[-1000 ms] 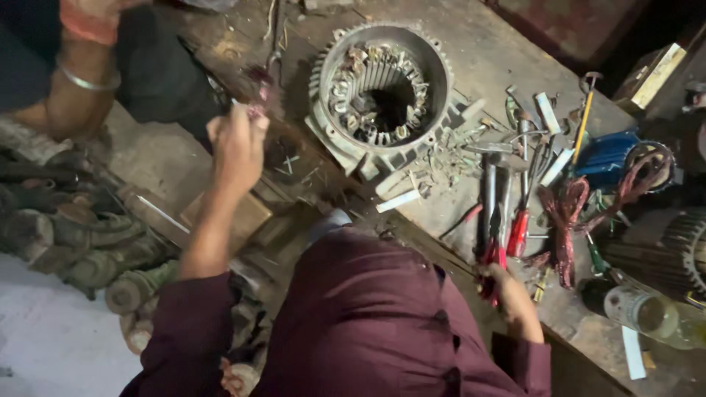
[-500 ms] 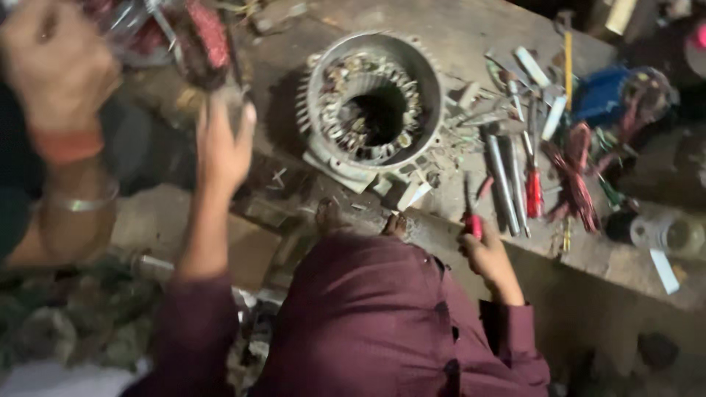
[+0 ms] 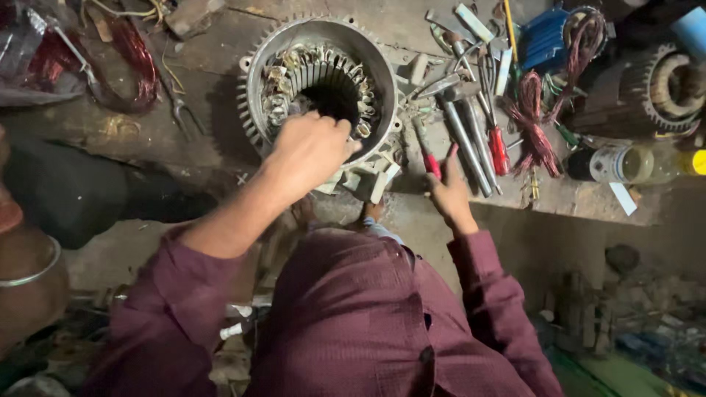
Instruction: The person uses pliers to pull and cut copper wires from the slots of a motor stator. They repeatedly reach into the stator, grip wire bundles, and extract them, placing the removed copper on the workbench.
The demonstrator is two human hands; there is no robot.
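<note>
The left hand point(image 3: 312, 151) is set on the near rim of the motor stator point(image 3: 320, 88), fingers curled narrow over the windings, though whether anything is pinched cannot be told; the right hand point(image 3: 448, 192) is closed around a red-handled tool point(image 3: 429, 158) at the near edge of the workbench point(image 3: 118, 132). The step in hand is judged to be work on the windings, and a careful fingertip grip inside the slots seems called for next; the stator sits far centre on the bench, a ribbed grey housing ringed with coil ends and a dark open bore, with loose tools point(image 3: 471, 132) scattered just to its right.
</note>
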